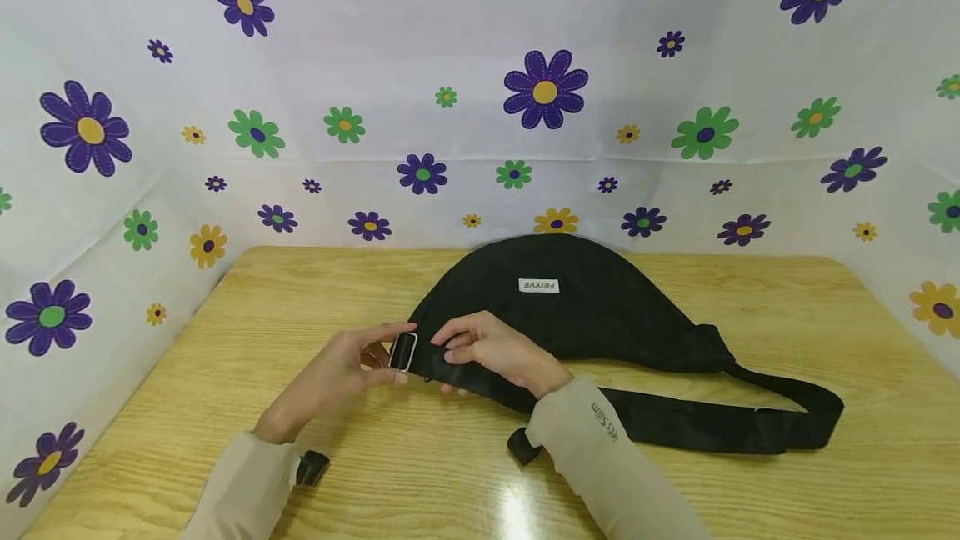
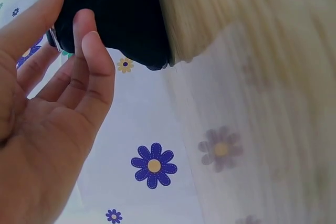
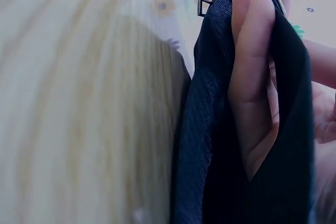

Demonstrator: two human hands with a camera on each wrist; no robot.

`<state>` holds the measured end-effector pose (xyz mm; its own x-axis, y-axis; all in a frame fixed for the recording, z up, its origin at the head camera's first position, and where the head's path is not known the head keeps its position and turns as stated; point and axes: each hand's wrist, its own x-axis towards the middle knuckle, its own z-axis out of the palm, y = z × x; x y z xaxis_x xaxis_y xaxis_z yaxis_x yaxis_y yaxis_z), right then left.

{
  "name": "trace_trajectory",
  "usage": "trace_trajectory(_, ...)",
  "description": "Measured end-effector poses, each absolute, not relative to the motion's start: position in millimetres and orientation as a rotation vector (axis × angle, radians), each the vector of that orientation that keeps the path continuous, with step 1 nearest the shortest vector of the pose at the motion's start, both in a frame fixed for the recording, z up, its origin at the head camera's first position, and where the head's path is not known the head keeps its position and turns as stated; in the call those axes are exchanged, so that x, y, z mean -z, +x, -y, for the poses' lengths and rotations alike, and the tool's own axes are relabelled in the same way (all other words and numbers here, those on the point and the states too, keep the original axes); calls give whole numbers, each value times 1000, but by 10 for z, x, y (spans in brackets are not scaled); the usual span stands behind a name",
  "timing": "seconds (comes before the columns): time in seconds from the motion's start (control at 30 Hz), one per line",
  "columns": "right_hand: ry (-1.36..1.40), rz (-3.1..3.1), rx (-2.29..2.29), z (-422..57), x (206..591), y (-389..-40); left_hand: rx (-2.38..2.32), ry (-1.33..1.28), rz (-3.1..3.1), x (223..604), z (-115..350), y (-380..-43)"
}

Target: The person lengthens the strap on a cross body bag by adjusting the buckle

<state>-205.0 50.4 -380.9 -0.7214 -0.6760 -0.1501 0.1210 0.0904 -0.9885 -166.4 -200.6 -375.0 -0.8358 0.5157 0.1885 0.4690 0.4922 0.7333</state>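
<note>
A black fanny pack with a white label lies on the table, its curved edge toward the back wall. My left hand holds the metal slider buckle on its black strap between thumb and fingers, at the bag's left end. Just to the right, my right hand pinches the strap, with some fingers tucked behind it. In the right wrist view, fingers pass between layers of black webbing, and a small metal ring shows beyond them.
The strap loops round to the right end of the bag across the wooden table. Small black pieces show at the left cuff and beside the right cuff. A flower-printed white cloth surrounds the table's back and sides.
</note>
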Motion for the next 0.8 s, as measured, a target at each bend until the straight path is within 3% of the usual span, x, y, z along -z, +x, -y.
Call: trace_trajectory(0.8, -498, -1734, 1780, -403, 3759, -1951, -1325, 956, -2616, 3762, 1915, -1638)
